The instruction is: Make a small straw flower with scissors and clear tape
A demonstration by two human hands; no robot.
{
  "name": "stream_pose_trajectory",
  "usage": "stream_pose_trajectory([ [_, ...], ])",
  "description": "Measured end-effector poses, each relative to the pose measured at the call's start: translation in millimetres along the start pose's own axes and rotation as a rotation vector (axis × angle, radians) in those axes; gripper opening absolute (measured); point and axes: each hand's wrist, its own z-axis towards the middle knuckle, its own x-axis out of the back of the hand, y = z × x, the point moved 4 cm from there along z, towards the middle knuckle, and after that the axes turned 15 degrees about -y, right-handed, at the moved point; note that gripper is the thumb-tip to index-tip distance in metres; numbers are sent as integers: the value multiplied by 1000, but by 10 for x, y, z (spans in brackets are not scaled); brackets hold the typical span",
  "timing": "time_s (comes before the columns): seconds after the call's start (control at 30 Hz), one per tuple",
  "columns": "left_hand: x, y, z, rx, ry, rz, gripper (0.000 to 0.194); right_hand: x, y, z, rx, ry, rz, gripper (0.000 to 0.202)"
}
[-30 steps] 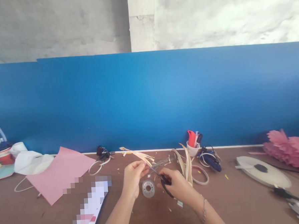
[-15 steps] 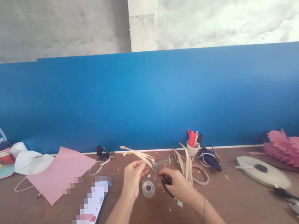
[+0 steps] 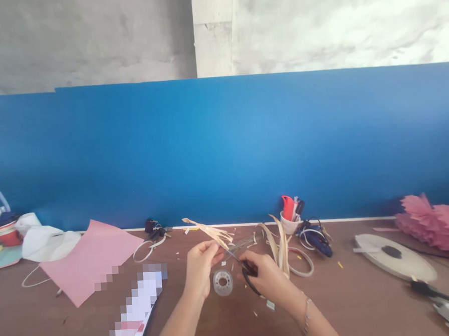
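Note:
Near the middle of the brown table, my left hand (image 3: 201,269) pinches a pale, dry strip bundle (image 3: 213,232) whose split ends fan out to the right. Closed round the black handles of the scissors (image 3: 250,278) is my right hand (image 3: 266,276). The scissor blades point up and left and meet the strips close to my left fingertips. Below and between both hands lies a clear tape roll (image 3: 223,283). More pale strips (image 3: 283,247) stand just behind my right hand, by a round ring (image 3: 307,264).
Pink paper (image 3: 92,260) and a partly pixelated phone-like object (image 3: 138,313) lie left. A white cup (image 3: 289,223) with pens stands behind. To the right are a cream disc (image 3: 398,259), pink folded paper (image 3: 434,222) and a black plug (image 3: 422,288). A blue partition (image 3: 223,148) rises behind.
The strip bundle has shifted very slightly to the right at its tip. Both hands are in nearly the same place, still holding the strips and the scissors.

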Motion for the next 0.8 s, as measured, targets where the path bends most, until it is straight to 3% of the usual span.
stream_pose_trajectory([
  [0.8, -5, 15, -7, -17, -6, -20, 22, 20, -24, -6, 13, 1, -31, 17],
])
